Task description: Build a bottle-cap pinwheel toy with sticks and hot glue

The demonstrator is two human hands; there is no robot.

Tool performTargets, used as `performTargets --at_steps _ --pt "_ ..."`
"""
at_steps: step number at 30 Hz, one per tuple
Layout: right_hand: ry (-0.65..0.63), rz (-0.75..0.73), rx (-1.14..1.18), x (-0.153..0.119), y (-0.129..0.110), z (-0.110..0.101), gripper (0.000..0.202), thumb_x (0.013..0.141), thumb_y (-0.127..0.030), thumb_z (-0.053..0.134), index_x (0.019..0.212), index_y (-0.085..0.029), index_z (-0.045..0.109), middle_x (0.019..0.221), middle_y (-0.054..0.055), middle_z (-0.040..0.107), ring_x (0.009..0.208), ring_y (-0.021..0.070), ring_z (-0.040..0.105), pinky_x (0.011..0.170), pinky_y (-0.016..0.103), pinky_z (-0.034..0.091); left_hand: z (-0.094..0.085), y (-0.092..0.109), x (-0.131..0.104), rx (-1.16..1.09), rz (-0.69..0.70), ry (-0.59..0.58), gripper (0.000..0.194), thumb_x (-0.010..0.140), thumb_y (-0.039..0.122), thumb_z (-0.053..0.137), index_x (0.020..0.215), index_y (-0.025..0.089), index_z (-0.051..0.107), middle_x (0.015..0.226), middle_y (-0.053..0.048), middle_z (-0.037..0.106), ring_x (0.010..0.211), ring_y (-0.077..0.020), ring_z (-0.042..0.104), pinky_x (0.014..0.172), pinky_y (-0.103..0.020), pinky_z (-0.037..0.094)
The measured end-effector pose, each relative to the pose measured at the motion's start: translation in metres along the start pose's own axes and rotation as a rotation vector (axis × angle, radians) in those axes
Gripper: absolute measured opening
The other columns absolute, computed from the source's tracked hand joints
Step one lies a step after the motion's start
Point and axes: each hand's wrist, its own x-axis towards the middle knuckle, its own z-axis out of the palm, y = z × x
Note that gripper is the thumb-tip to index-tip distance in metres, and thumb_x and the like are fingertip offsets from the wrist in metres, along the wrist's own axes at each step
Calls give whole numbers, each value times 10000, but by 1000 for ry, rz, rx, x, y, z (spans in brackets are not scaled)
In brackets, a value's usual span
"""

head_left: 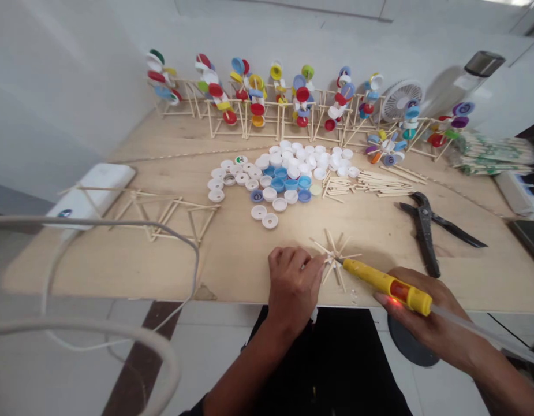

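Observation:
My right hand (pixel 426 312) is wrapped round a yellow hot glue gun (pixel 374 278) with a clear glue stick in its back end and a red glow at its side. The gun's nozzle touches the hub of a star-shaped wheel of wooden sticks (pixel 341 277) near the table's front edge. My left hand (pixel 292 274) is closed, thumb and fingers pinching the wheel's left side. Its fingertips partly hide the sticks there. Just beyond the hands lie white and blue bottle caps (pixel 279 204), some with holes in the middle, and loose wooden sticks (pixel 383 184).
Stick frames with coloured cap wheels (pixel 258 108) line the back. Black pliers (pixel 426 225) lie right; a bare stick frame (pixel 163 216) leans by a white box (pixel 106 179) on the left. White cables (pixel 180 231) loop in front. A fan (pixel 403 99) and bottle (pixel 472 75) stand back right.

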Motion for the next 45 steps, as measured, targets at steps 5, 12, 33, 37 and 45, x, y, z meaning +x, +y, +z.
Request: performTargets --at_steps 5,12,33,37,45 --pt "49 32 64 -1 -9 -4 287 892 -396 484 670 -229 409 586 -33 449 489 108 439 445 248 356 0 0 -1 1 1 -9 155 870 210 539 894 214 693 735 -41 614 774 -203 515 812 -408 358" --pt "55 62 124 -7 -5 3 260 865 -401 525 689 -230 439 609 -35 455 522 122 461 475 255 392 -2 1 -2 -3 3 -27 148 864 193 542 894 208 687 747 -40 618 787 -203 521 828 -409 354" --pt "-3 96 75 -13 3 16 248 891 -418 484 739 -222 488 676 -14 529 585 136 515 540 260 413 -3 2 -5 -22 -2 -33 134 861 184 543 879 205 674 761 -35 638 795 -202 532 848 -405 352" --pt "-4 98 23 -10 1 17 268 899 -437 462 747 -219 504 674 -7 548 583 142 525 532 263 398 -3 3 -5 -13 -1 -31 134 859 180 545 885 204 675 762 -35 639 803 -203 535 849 -403 356" --pt "-7 116 -53 -16 7 14 275 896 -435 464 732 -217 502 660 -5 546 581 144 524 529 259 382 -2 2 -5 -17 9 -17 135 860 176 544 876 198 676 759 -36 639 797 -205 531 841 -408 359"
